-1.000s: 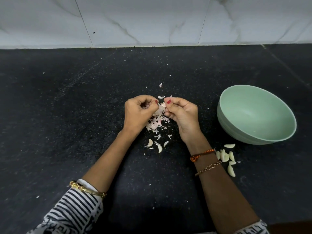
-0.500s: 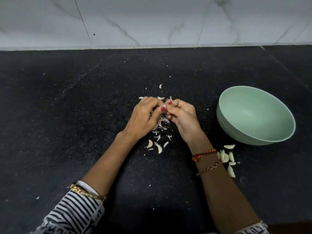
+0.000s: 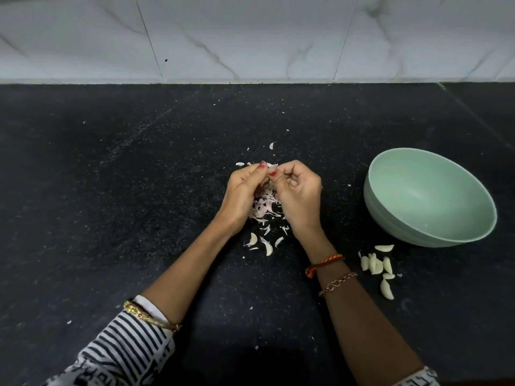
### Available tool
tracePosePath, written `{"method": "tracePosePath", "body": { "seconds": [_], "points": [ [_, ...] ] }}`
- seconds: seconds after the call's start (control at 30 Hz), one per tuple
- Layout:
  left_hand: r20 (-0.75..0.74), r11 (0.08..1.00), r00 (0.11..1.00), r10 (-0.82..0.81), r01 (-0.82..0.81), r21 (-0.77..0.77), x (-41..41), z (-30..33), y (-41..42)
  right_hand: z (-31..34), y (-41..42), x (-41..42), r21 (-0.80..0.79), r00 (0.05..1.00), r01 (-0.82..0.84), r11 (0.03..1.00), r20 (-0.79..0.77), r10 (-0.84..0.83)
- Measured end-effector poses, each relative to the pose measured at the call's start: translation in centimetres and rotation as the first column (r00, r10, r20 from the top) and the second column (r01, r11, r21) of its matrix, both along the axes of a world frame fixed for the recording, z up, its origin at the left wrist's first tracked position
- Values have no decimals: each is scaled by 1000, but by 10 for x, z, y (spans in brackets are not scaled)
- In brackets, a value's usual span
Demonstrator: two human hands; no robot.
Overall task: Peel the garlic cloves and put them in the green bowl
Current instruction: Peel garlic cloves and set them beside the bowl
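Black table (image 3: 111, 218): left hand (image 3: 242, 196) and right hand (image 3: 299, 196) touch, pinching one clove (image 3: 269, 183) above peels (image 3: 263, 207). Peeled cloves (image 3: 376, 264) lie by right wrist; bowl (image 3: 395, 218) right, empty.

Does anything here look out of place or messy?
Yes. The green bowl looks empty, while a cluster of peeled garlic cloves lies on the black counter beside it. Papery garlic skins are scattered under the hands, as peeling would leave.
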State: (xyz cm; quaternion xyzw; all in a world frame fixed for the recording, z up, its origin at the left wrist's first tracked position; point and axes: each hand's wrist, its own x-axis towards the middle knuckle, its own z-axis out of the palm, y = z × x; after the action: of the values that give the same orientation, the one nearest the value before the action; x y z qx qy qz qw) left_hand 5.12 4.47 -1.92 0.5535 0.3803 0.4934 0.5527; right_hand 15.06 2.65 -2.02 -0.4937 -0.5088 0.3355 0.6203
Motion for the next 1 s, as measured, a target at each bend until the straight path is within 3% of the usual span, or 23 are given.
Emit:
{"method": "tracePosePath", "body": {
  "seconds": [0.07,0.1,0.2,0.37,0.47,0.6,0.7,0.77,0.83,0.9,1.0],
  "points": [
    [10,998,998,63,-62,-18,5,0,-2,-6,1,0,147,926,142,979,330,-184],
    [1,998,998,68,-68,9,8,0,-4,-9,2,0,227,869,189,955,415,-271],
    [-19,992,997,77,-75,105,11,1,-9,-8,0,-2,277,849,218,936,418,-322],
    [-158,932,971,177,-115,343,8,-5,-8,2,-5,-10,7,959,190,982,213,-187],
    [-228,792,927,297,-106,601,3,-3,-1,10,-7,-14,-160,994,90,983,-44,-98],
    [-228,597,894,386,-54,800,-4,-7,8,25,-7,-10,-433,922,-152,889,-387,-31],
    [-253,544,871,420,-19,839,-5,-9,10,28,-7,-5,-491,881,-250,834,-473,-14],
    [-269,595,867,418,-38,803,-4,-9,8,25,-7,-7,-457,920,-177,872,-392,-19],
    [-249,739,898,362,-114,664,0,-6,1,20,-6,-10,-341,969,-38,939,-242,-48],
    [-180,904,950,255,-169,392,6,-3,-7,12,-5,-11,-165,992,104,981,-57,-115],
    [-17,989,989,145,-145,11,16,5,-16,5,-7,-10,39,953,225,974,201,-228]
  ]
}}
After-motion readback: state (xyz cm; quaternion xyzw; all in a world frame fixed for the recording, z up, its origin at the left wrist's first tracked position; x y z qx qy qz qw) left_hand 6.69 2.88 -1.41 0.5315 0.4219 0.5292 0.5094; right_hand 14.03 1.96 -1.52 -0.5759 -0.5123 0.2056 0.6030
